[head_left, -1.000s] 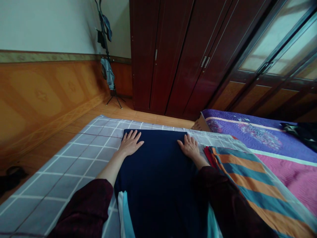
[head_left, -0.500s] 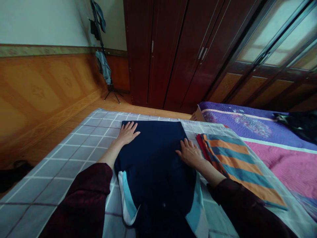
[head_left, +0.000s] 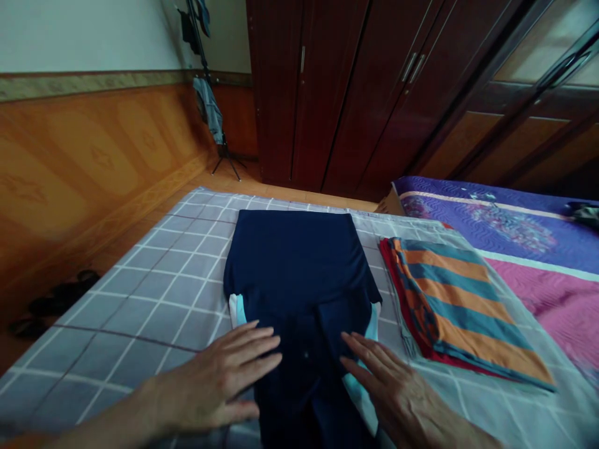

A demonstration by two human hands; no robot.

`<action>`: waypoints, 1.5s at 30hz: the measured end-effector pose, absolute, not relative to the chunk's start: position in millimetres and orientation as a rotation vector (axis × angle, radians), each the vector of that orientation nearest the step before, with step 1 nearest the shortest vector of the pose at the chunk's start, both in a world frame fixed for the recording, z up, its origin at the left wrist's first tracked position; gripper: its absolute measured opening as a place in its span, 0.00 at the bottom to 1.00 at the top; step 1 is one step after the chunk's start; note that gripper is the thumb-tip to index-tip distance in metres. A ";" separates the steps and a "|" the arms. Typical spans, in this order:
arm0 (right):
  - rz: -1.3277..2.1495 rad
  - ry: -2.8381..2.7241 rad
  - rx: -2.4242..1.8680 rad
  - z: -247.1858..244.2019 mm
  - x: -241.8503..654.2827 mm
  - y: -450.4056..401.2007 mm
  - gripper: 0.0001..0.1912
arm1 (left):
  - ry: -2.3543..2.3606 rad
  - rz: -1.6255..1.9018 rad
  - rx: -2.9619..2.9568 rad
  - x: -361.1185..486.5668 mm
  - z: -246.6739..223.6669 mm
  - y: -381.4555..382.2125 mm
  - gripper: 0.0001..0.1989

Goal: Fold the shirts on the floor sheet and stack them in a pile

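A navy garment with light blue and white side panels (head_left: 299, 262) lies spread on a grey checked bedspread (head_left: 154, 274). My left hand (head_left: 234, 374) is over its near left side, fingers stretched out and apart, palm down. My right hand (head_left: 393, 380) is at the near right side, fingers extended over the cloth near the light blue panel. Neither hand grips anything; whether the palms press on the fabric I cannot tell. The garment's nearest end runs out of view at the bottom.
Folded clothes, an orange and teal striped piece (head_left: 468, 305) over a red one, lie to the right. Beyond is a purple and pink bed cover (head_left: 528, 231). A dark red wardrobe (head_left: 346, 93) and a clothes stand (head_left: 210, 100) are behind. Dark shoes (head_left: 56, 299) are on the left floor.
Both hands have come back toward me from the garment's far part to its near part. The view has shifted slightly, and the garment's far part lies flat.
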State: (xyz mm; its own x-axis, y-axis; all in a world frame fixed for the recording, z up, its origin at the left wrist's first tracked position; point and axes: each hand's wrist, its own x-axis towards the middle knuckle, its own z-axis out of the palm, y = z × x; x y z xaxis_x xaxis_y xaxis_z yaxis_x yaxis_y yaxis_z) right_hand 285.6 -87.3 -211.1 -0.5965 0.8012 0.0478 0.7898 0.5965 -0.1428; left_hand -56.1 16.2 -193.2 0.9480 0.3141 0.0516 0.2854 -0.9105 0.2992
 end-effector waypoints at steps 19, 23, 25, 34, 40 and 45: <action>0.858 -2.736 -1.154 -217.4 242.9 -126.6 0.46 | 1.109 0.747 2.724 -9.5 -233.6 -68.9 0.28; 0.862 -2.761 -1.145 -219.7 239.2 -129.4 0.49 | 1.220 0.918 2.611 -14.4 -235.4 -78.0 0.30; 0.852 -2.794 -1.123 -220.9 237.1 -129.5 0.48 | 1.205 1.004 2.537 -14.2 -233.2 -81.7 0.28; 0.441 -2.844 -1.080 -226.4 227.4 -133.9 0.37 | 0.612 0.534 2.644 -16.3 -214.4 -79.5 0.17; 0.142 -2.852 -1.091 -228.7 256.8 -137.7 0.37 | 0.559 0.190 2.861 -50.4 -193.1 -75.4 0.30; -0.318 -2.862 -1.008 -235.2 276.6 -134.7 0.28 | 0.402 0.254 3.070 -54.2 -213.7 -66.7 0.24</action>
